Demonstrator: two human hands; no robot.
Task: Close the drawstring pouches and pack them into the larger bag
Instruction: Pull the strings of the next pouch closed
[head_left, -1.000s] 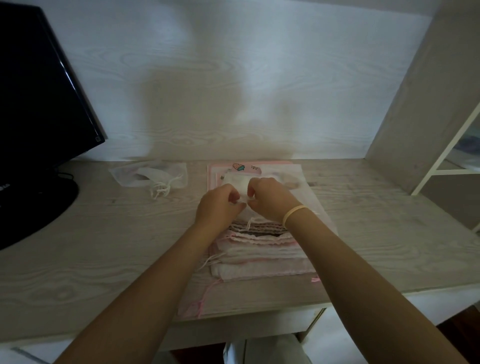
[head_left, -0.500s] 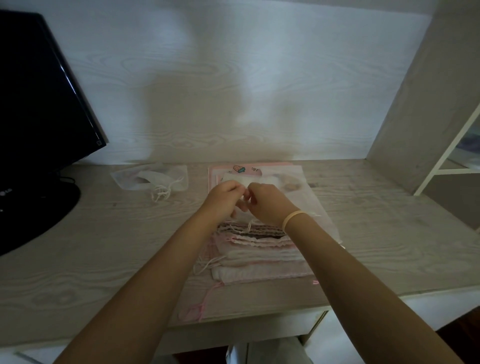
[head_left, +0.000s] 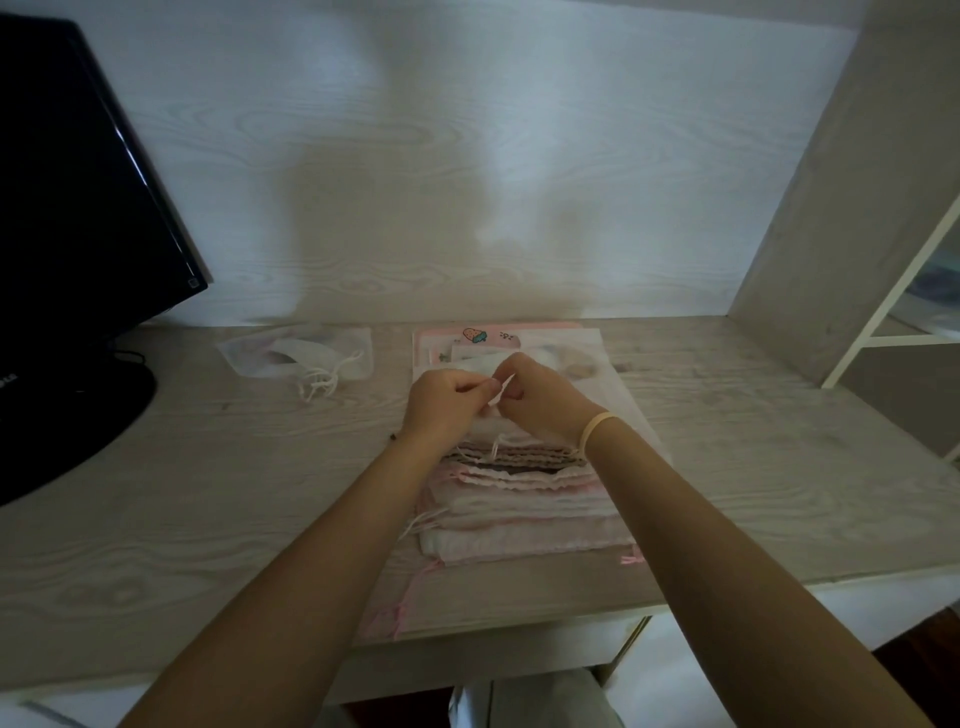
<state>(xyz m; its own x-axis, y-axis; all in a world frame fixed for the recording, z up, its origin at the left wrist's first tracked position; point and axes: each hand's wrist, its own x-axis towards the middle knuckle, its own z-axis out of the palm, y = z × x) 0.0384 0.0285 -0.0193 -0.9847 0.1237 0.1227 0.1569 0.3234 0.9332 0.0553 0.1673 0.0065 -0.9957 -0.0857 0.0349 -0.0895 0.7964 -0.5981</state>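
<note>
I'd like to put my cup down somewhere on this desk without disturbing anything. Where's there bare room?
Bare desk lies right of the stack of pouches, toward the shelf frame. Another patch lies between the monitor base and the stack, nearer than the loose white pouch. The middle is crowded: the left hand and right hand work there.

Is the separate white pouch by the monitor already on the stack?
No. The white pouch lies alone on the desk, left of the stack, near the monitor.
</note>
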